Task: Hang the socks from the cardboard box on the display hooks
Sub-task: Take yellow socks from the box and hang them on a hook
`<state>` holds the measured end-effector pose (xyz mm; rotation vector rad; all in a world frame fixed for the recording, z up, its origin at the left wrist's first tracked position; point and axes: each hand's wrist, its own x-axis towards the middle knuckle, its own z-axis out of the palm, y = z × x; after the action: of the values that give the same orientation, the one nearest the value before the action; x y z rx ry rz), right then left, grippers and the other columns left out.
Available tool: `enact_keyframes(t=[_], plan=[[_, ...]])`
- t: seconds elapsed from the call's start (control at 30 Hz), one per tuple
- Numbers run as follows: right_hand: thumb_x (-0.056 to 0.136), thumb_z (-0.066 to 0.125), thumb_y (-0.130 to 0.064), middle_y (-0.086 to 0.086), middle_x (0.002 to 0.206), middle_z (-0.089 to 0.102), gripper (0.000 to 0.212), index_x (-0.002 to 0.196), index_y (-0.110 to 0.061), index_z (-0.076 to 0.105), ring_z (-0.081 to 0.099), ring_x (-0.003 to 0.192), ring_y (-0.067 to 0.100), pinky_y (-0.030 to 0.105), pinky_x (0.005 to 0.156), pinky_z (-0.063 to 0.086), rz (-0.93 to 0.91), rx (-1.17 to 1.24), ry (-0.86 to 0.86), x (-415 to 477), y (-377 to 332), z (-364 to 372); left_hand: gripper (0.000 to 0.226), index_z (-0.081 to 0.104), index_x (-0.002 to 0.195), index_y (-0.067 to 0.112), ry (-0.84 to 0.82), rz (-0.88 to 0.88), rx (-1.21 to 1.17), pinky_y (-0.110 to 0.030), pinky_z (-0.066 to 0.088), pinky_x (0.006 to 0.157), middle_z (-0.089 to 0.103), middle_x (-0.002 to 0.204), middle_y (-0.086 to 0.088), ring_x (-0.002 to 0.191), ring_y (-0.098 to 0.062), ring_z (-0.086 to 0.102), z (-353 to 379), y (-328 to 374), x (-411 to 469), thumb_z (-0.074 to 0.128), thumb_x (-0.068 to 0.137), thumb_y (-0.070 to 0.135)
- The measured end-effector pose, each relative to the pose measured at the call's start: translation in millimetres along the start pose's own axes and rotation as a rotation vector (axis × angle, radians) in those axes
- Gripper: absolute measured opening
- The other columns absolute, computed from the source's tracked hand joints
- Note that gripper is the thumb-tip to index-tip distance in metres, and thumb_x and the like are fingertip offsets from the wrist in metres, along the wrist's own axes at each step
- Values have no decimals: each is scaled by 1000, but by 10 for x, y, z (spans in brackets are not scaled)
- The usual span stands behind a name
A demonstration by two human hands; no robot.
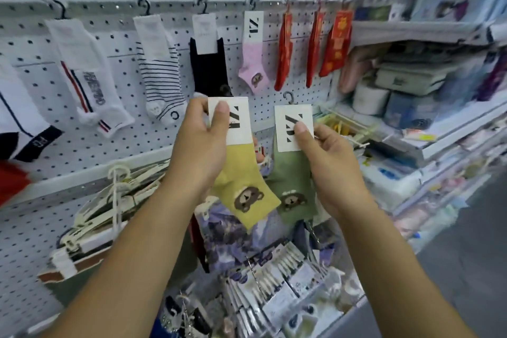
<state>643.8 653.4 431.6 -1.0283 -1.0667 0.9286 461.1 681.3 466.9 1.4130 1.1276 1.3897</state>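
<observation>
Head view is showing the left hand (201,145) pinching the card header of a yellow bear sock (247,186) near centre, its grip pressing thumb against paper so the small black hook at twelve o'clock is staying free to catch a peg. Right hand (326,162) is pinching a green bear sock (293,184) the same way at three o'clock, probably comparing colours before hanging them beside the pink bear sock (253,63) on the pegboard (82,145); no cardboard box is showing.
</observation>
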Motion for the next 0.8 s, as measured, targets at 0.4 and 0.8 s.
enact_keyframes(t=[0.4,0.8], plan=[[100,59,-35,-5,99,73,26,122,-24,53,73,81,11,36,71,62,-190,-152,-88,1895,-427,-374,28,43,107,47,242,61,-11,-56,57,93,73,118,-3,104,-30,73,742,213,701,64,92,37],[99,58,-41,-1,116,58,23,110,-24,48,59,109,22,42,97,51,-218,-142,-171,3008,-572,205,15,64,116,19,293,-3,-106,-51,63,76,79,102,-13,85,-37,77,895,362,714,60,102,22]])
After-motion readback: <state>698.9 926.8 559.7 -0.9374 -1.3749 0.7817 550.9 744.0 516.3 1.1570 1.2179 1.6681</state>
